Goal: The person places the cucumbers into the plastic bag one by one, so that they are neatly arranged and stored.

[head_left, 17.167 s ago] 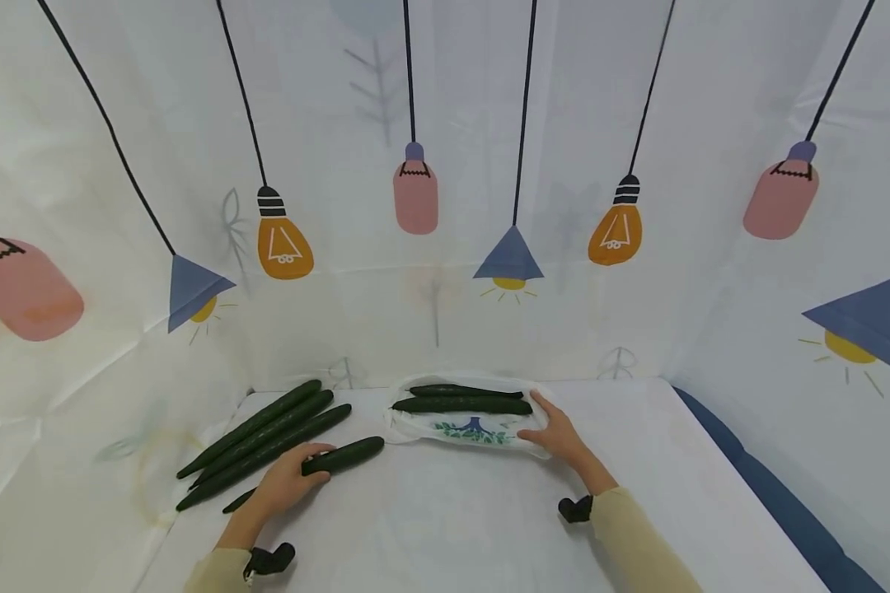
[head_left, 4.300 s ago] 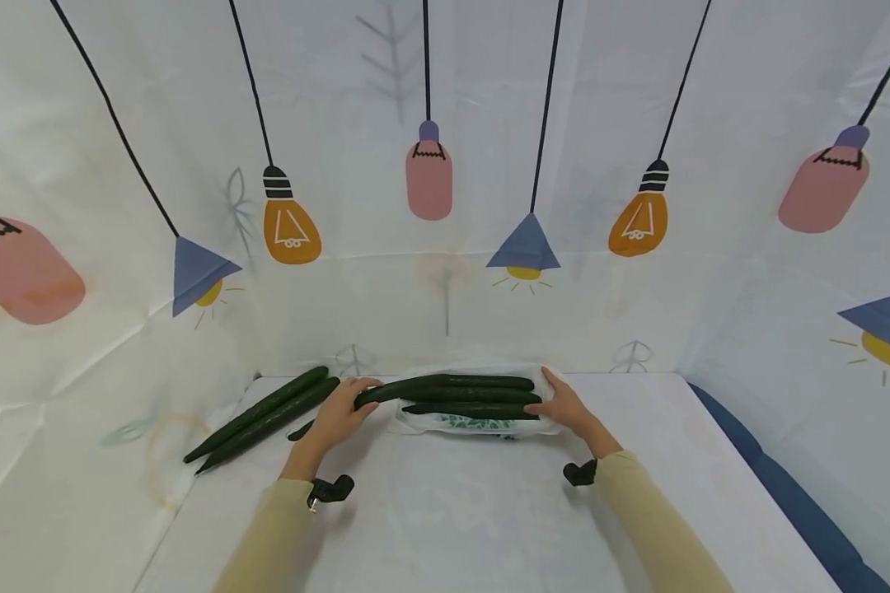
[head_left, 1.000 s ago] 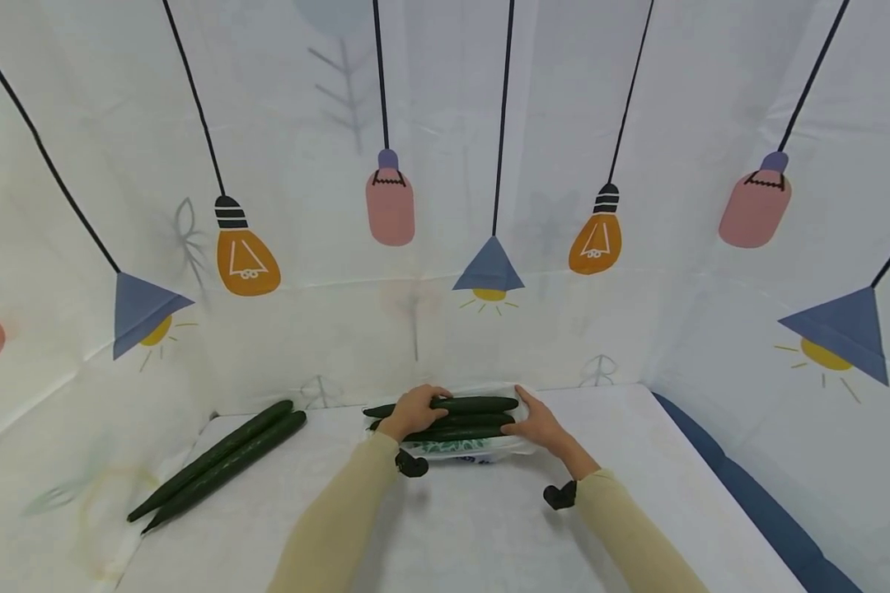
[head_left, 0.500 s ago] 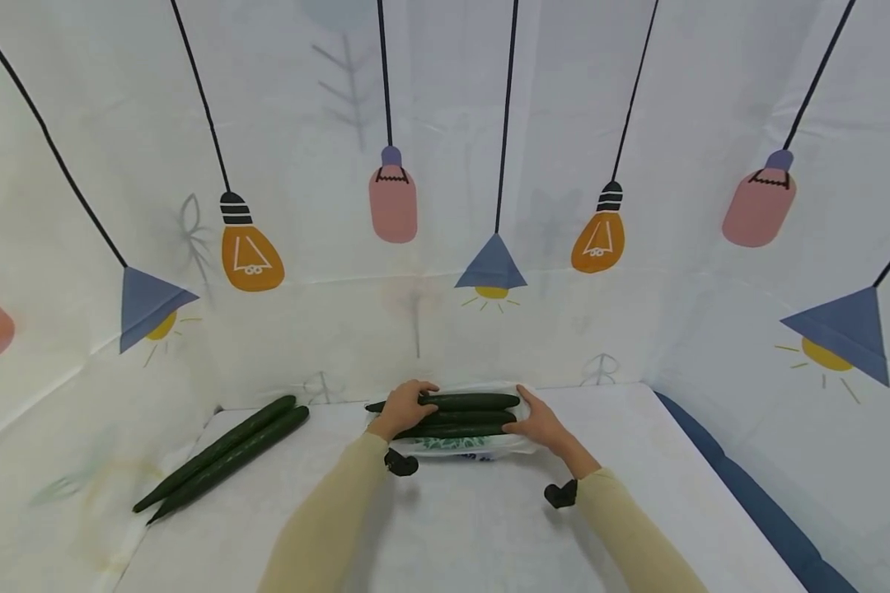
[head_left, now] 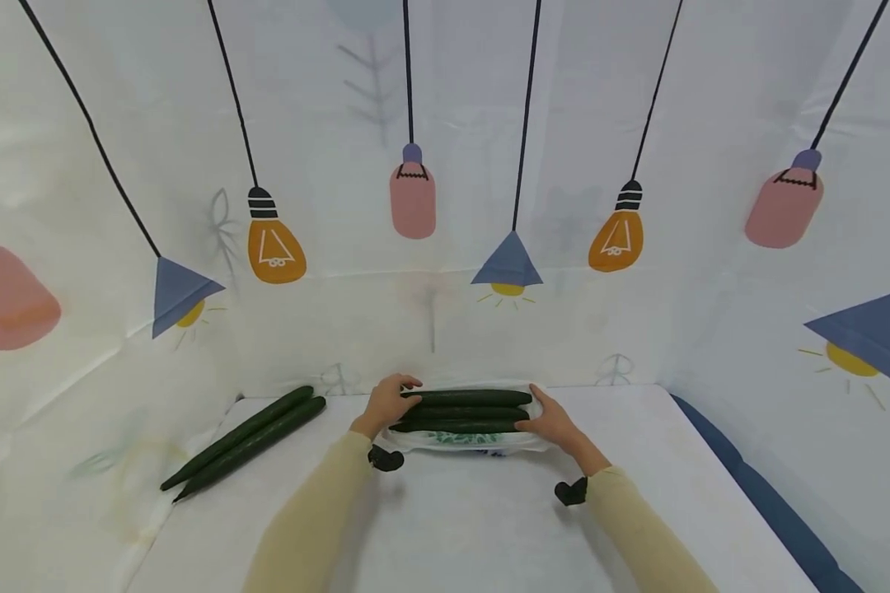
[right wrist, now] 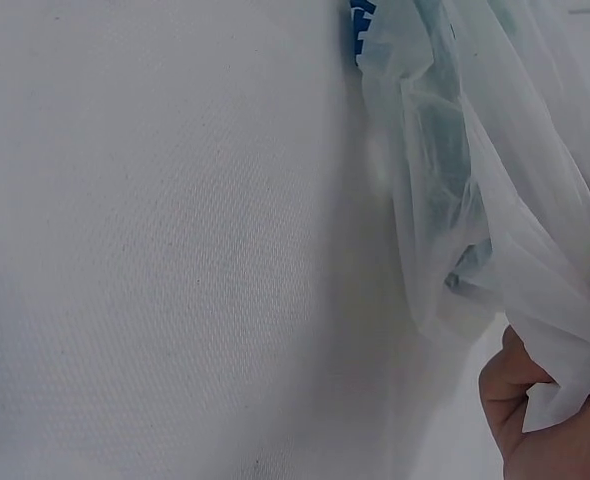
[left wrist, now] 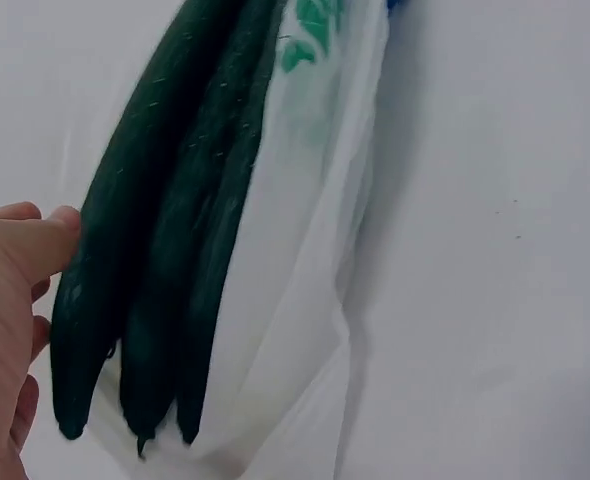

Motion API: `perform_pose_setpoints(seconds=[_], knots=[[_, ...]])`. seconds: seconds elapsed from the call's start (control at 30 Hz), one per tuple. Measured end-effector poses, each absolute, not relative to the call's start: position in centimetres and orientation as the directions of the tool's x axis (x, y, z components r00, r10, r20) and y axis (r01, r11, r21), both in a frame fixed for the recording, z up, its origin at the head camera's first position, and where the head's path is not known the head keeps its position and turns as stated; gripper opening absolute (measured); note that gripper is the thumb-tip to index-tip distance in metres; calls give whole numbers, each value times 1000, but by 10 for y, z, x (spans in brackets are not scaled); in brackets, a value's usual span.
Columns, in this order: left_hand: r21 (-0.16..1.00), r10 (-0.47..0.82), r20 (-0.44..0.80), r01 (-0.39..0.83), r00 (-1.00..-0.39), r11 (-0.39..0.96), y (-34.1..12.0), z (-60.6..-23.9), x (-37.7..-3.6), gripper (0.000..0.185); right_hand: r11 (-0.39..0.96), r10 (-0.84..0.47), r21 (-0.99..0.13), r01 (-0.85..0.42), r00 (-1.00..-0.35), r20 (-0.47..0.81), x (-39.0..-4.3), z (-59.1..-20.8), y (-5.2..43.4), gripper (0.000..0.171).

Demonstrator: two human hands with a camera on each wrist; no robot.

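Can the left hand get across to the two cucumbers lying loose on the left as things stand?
Probably yes. The left hand only touches the bagged cucumbers and holds nothing, and bare table lies between it and the two loose cucumbers.

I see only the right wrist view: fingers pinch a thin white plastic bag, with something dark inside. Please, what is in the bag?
Observer: The left wrist view shows three dark green cucumbers lying side by side in the bag, their ends sticking out of its open end.
Operator: And where is the left hand?
Observer: The left hand is at that open end, and one fingertip touches the outermost cucumber.
Operator: Are there others outside the bag?
Observer: Yes. The head view shows two loose cucumbers lying together on the table, to the left of the bag and apart from it.
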State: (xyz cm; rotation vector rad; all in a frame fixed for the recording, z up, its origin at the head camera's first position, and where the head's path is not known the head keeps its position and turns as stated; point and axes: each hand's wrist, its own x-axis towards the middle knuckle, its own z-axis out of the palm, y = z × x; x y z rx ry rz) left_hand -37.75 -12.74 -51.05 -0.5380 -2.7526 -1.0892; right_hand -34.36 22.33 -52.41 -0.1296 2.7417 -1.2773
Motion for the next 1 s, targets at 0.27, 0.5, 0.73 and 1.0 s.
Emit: perform_pose_setpoints(seconds=[0.27, 0.5, 0.73, 1.0], knots=[[716, 200, 228, 303, -953, 629, -169, -517, -372, 31, 603, -127, -798, -3, -988, -92, -342, -525, 226, 96], [648, 156, 256, 289, -954, 705, -219, -523, -367, 29, 614, -125, -790, 3, -987, -101, -343, -525, 223, 96], [659, 100, 236, 234, -967, 714, -267, -522, -353, 32, 605, -136, -796, 2, -985, -105, -340, -520, 224, 94], [682, 57, 209, 187, -976, 707, -311, -525, -336, 34, 608, -137, -794, 2, -985, -107, -341, -523, 225, 95]])
